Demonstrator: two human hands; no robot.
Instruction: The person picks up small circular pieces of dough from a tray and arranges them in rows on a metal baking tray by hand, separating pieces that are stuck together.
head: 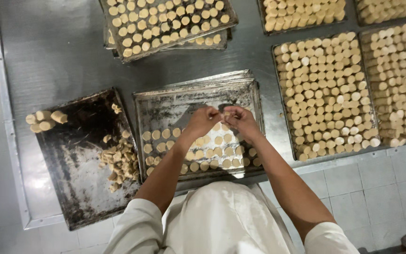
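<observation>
Dough pieces are being handled over a half-filled baking tray [165,106] on a steel worktop [62,51].

At far left a few loose pieces [45,121] lie on the worktop beside a dark tray [76,183] bearing a heap of scraps [121,162]; over the middle tray the left hand [203,120] and right hand [239,120] are brought together, fingers pinched narrow, apparently on a small dough piece [222,115], though it is largely hidden; rows of dough rounds [203,153] lie beneath; at right, full trays [325,94] are packed close.
</observation>
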